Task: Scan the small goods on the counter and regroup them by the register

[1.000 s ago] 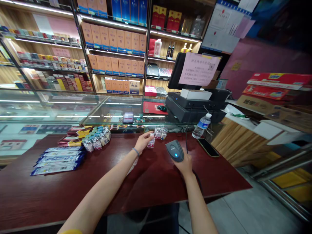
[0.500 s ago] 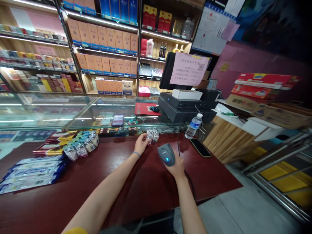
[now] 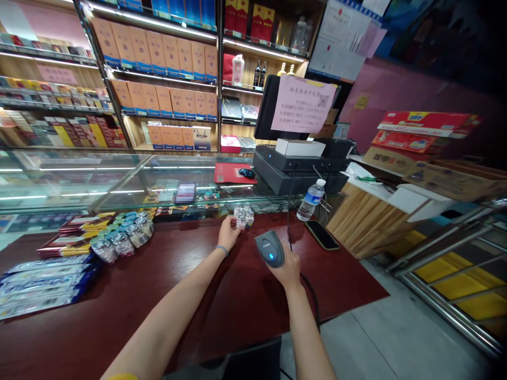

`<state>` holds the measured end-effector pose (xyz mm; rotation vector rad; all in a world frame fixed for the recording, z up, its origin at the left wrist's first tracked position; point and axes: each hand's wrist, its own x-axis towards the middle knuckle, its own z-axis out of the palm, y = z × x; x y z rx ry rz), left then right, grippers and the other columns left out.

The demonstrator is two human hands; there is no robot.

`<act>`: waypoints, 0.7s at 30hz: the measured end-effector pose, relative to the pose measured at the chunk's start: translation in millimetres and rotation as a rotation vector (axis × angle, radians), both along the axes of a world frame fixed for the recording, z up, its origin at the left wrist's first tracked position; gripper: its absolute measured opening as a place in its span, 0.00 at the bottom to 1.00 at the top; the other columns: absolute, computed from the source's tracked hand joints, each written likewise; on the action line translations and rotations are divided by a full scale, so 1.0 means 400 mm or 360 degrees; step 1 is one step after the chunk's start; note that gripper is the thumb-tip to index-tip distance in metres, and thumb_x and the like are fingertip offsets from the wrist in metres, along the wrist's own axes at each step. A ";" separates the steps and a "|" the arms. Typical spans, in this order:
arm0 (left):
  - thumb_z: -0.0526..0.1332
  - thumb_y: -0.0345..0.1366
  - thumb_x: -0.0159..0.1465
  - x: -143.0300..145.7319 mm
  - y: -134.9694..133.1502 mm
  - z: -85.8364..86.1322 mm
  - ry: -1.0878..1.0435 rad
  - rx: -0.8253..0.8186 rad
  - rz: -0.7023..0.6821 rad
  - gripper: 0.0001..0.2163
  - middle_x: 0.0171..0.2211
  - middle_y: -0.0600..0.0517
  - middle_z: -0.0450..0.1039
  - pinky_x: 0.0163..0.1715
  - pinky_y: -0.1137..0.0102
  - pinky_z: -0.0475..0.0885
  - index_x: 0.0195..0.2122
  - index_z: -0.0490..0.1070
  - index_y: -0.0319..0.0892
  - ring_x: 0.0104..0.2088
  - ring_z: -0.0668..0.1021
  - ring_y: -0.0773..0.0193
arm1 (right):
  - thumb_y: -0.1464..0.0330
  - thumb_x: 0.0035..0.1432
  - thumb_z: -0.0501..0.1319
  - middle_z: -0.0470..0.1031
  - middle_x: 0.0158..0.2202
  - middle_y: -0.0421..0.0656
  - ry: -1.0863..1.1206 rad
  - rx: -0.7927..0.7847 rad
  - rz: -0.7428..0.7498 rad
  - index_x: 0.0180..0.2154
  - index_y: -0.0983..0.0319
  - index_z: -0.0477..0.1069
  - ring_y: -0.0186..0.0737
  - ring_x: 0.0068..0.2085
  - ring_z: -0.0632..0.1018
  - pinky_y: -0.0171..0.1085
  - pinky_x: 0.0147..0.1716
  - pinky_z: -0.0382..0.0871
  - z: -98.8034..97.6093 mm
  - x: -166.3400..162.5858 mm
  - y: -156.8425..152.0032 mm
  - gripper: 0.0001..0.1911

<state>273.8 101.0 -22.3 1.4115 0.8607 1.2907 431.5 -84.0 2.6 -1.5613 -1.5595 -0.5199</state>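
My left hand (image 3: 229,233) is closed around a small clear jar (image 3: 240,217) with a silvery lid, at the back of the dark red table. A couple of similar jars (image 3: 249,215) stand right against it. In my right hand (image 3: 288,268) is a dark grey barcode scanner (image 3: 270,249) with a blue light lit on top, held above the table with its head toward the jars. Its cable runs down past my wrist. On the left, several more lidded jars (image 3: 122,243) stand in rows, apart from my hands.
Blue-and-white packets (image 3: 43,285) and red-and-yellow packets (image 3: 75,232) lie at the left of the table (image 3: 190,316). To the right are a water bottle (image 3: 311,200) and a phone (image 3: 322,235). Behind stand a glass counter (image 3: 130,182) and a monitor (image 3: 269,108) bearing a pink notice.
The view has shifted slightly, so the background sits a little further left. My left hand stays at the jars, and the scanner remains in my right hand, nearly unmoved.
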 end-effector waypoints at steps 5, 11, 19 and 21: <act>0.71 0.30 0.47 0.011 0.006 -0.013 -0.0042 0.0004 -0.0002 0.16 0.36 0.51 0.71 0.48 0.65 0.67 0.37 0.71 0.41 0.38 0.73 0.62 | 0.63 0.54 0.61 0.79 0.32 0.46 -0.0004 0.0002 -0.0002 0.48 0.60 0.68 0.48 0.31 0.81 0.41 0.31 0.76 -0.001 -0.003 0.002 0.19; 0.72 0.28 0.46 0.006 0.006 -0.024 -0.0092 -0.0047 -0.0053 0.21 0.38 0.50 0.70 0.47 0.63 0.69 0.41 0.71 0.41 0.39 0.74 0.62 | 0.63 0.54 0.62 0.79 0.33 0.46 -0.0005 -0.0008 -0.0004 0.47 0.61 0.68 0.48 0.31 0.81 0.41 0.31 0.75 -0.006 -0.002 0.004 0.19; 0.73 0.29 0.46 -0.173 -0.052 0.018 -0.0095 -0.0148 -0.0017 0.23 0.40 0.49 0.70 0.46 0.62 0.71 0.44 0.72 0.43 0.41 0.74 0.60 | 0.63 0.54 0.62 0.78 0.30 0.45 -0.0089 0.0020 0.0012 0.46 0.61 0.69 0.48 0.30 0.81 0.40 0.30 0.75 -0.003 -0.012 0.001 0.18; 0.72 0.30 0.48 -0.249 -0.068 0.038 -0.0059 -0.0122 0.0056 0.21 0.40 0.49 0.70 0.45 0.63 0.72 0.44 0.72 0.43 0.41 0.75 0.60 | 0.63 0.55 0.62 0.79 0.30 0.46 -0.0116 0.0058 0.0034 0.47 0.61 0.69 0.48 0.30 0.81 0.41 0.30 0.75 0.002 -0.025 0.003 0.18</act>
